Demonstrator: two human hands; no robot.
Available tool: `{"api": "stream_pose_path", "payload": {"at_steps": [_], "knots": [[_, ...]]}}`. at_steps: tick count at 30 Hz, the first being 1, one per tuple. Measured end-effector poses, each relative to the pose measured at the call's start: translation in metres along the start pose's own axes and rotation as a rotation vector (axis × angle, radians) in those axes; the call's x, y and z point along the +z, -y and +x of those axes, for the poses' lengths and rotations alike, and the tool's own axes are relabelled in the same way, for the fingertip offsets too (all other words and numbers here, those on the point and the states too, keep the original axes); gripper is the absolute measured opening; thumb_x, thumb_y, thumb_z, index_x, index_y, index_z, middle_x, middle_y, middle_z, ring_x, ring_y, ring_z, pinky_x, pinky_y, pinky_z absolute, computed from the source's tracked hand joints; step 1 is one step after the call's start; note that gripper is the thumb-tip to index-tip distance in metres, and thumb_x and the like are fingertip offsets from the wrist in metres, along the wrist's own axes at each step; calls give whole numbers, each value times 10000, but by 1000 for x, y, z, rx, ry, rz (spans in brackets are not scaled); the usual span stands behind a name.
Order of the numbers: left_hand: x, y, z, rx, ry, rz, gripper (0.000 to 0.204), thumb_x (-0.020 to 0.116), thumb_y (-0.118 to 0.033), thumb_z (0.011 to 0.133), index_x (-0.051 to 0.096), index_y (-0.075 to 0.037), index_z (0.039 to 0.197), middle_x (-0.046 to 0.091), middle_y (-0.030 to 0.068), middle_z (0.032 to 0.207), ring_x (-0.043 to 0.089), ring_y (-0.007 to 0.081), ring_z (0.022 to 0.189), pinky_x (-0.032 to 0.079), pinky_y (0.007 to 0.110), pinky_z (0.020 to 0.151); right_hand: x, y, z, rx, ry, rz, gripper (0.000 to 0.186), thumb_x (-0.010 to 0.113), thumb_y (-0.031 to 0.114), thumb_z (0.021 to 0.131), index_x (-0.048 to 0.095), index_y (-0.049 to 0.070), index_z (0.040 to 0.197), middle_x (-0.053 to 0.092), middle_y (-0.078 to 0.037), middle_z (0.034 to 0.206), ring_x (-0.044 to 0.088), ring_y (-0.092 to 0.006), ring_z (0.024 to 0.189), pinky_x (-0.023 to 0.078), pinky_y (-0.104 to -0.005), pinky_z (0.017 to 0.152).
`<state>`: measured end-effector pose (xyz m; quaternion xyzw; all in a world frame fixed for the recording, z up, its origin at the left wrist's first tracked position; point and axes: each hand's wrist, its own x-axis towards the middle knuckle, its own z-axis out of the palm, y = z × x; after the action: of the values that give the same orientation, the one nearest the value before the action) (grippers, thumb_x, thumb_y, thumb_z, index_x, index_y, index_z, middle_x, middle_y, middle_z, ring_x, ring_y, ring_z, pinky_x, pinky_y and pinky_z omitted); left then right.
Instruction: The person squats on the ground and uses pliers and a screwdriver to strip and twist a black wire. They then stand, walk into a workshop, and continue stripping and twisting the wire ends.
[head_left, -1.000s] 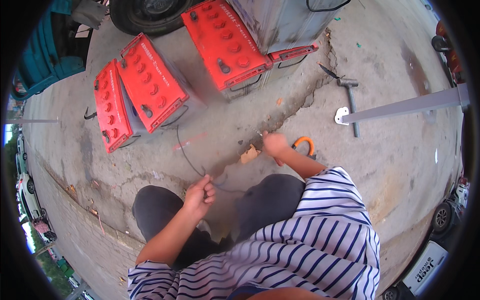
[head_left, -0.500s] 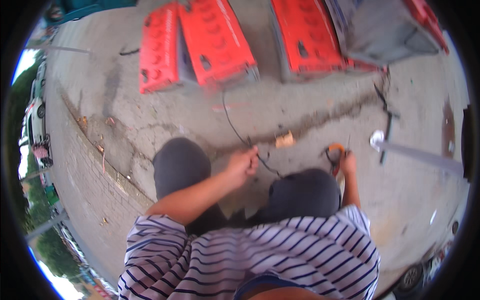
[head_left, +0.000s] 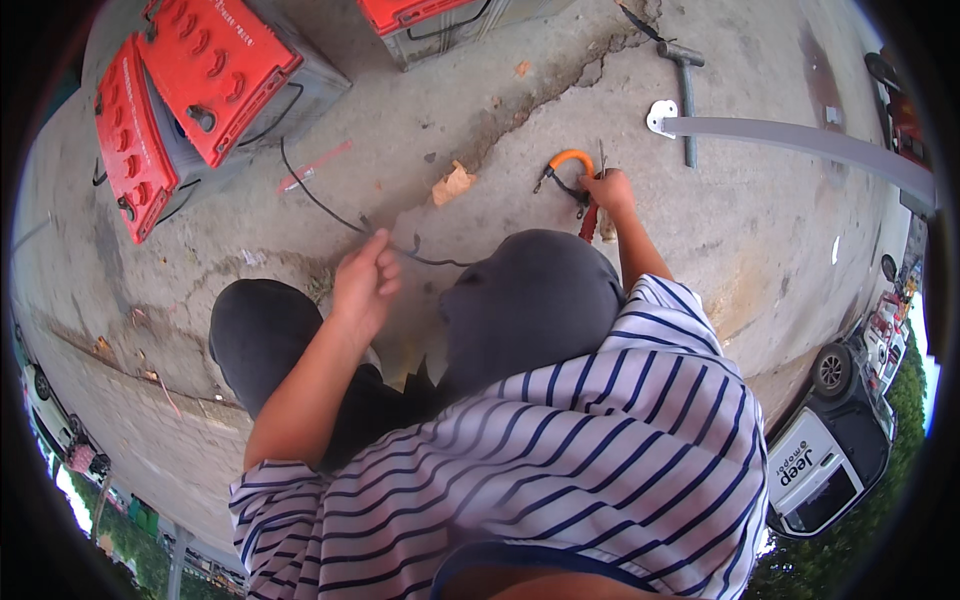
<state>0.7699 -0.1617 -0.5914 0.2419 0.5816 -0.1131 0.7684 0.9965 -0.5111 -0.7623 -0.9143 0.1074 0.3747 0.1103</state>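
Observation:
My left hand (head_left: 365,278) is in front of my knees, its fingers pinched at a thin black cable (head_left: 325,207). The cable runs from near a red-topped battery (head_left: 222,70) across the concrete to my right knee. My right hand (head_left: 612,192) reaches past that knee to the ground, fingers closed among several small tools. Around it show a curved orange handle (head_left: 573,157), a red handle (head_left: 588,222) and a thin upright metal shaft (head_left: 602,152). Which of these the fingers grip is hidden.
Another red-topped battery (head_left: 128,140) stands at far left, a grey-sided one (head_left: 480,30) at the top. A T-shaped metal tool (head_left: 686,100) lies beside a grey pole (head_left: 800,135) with a white foot plate. A torn cardboard scrap (head_left: 453,184) lies on the cracked concrete.
The view has turned, so batteries and ground have shifted left and up. My left hand stays at the cable, and my right hand stays low among the tools.

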Motion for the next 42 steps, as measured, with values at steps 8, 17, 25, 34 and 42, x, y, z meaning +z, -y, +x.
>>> {"api": "stream_pose_path", "payload": {"at_steps": [8,17,25,34,42], "knots": [[13,3,2,-14,41,-20,157,589,-210,928,533,-63,925,386,-51,654,357,64,569,250,208,443,-27,27,-15,-98,358,943,251,771,218,779,655,30,900,582,-10,693,490,-88,559,410,-242,507],[25,4,4,-31,97,-23,149,589,-182,922,552,-38,912,421,-32,674,384,71,589,264,208,452,-56,78,-54,-383,462,1257,177,701,149,846,625,43,965,510,23,643,447,-65,535,368,-221,480],[40,-1,-10,-103,142,-141,148,585,-194,928,539,-55,910,413,-33,660,378,74,577,265,207,447,-103,148,-103,-599,615,992,133,664,174,880,589,68,908,487,27,606,415,-57,487,344,-204,463],[49,-6,-95,-116,161,-354,205,568,-252,946,501,-84,849,405,-33,642,365,76,556,270,216,447,-148,240,-258,-824,363,289,98,679,38,811,623,38,891,567,-27,695,541,-119,558,445,-266,562],[11,-7,-194,-21,127,-498,240,561,-284,952,503,-90,823,421,-30,625,378,72,531,279,209,435,-179,265,-390,-871,265,157,141,707,95,804,626,20,891,636,-54,667,586,-122,531,451,-261,498]]}}
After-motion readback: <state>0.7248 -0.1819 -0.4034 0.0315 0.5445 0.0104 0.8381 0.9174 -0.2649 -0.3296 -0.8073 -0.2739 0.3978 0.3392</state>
